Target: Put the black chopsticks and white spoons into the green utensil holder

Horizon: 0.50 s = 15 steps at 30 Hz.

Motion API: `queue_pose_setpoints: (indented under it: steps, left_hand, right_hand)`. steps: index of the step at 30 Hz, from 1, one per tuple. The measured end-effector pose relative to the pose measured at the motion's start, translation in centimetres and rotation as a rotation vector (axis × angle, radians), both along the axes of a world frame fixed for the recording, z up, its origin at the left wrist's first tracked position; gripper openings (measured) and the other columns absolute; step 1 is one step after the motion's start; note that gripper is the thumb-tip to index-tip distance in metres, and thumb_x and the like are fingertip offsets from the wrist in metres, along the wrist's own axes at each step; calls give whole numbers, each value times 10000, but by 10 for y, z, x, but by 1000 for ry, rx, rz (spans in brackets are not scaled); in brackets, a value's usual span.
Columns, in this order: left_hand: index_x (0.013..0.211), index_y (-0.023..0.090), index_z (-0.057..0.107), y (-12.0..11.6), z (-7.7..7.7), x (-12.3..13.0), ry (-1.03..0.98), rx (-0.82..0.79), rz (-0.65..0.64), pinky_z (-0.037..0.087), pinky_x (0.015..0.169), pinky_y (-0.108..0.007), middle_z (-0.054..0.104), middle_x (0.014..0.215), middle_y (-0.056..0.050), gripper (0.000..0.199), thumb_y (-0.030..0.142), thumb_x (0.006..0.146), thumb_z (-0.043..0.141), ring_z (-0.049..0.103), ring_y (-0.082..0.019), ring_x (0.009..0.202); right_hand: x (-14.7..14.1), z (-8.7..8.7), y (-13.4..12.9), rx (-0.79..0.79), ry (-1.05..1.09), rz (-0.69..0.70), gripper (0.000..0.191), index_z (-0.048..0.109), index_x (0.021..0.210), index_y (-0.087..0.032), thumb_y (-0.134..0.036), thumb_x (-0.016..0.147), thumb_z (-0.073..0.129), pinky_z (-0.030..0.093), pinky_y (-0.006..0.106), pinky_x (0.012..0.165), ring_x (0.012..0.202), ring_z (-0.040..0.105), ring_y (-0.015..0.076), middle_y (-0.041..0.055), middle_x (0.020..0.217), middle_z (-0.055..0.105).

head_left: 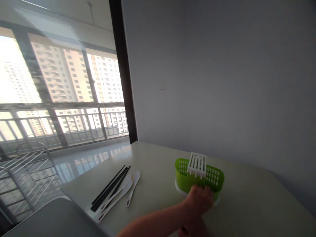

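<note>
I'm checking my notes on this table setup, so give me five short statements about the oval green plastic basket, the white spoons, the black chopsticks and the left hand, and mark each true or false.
1. The oval green plastic basket with rectangular holes stands upright on the pale, smooth table. True.
2. Five long-handled white spoons lie on the table. False: there are three.
3. A slatted white plastic piece rises above the basket's rim. True.
4. The bare left hand is on the spoons. False: it is at the front of the basket.
5. The slim black chopsticks lie on the table next to the spoons. True.
</note>
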State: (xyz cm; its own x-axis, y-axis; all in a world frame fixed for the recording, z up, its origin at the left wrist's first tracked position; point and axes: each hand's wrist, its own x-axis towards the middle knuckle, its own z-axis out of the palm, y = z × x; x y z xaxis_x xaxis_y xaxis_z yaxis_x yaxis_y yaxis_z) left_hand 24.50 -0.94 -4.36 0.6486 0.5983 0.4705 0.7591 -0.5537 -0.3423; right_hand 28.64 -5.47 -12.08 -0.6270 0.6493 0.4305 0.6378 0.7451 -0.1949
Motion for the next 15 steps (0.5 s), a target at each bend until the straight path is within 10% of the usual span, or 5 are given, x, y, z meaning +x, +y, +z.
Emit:
queue_pose_setpoints:
  steps: [15]
  left_hand:
    - [1193,143,508,89,6,-152,-52,-14,391,476,791,-310,584,1106,-119,368,83,845,402,531,-206,1027]
  right_hand:
    - [1,-17,9,5,-77,18,130,509,567,-198,-201,697,516,209,247,469,480,500,120,-5,565,604]
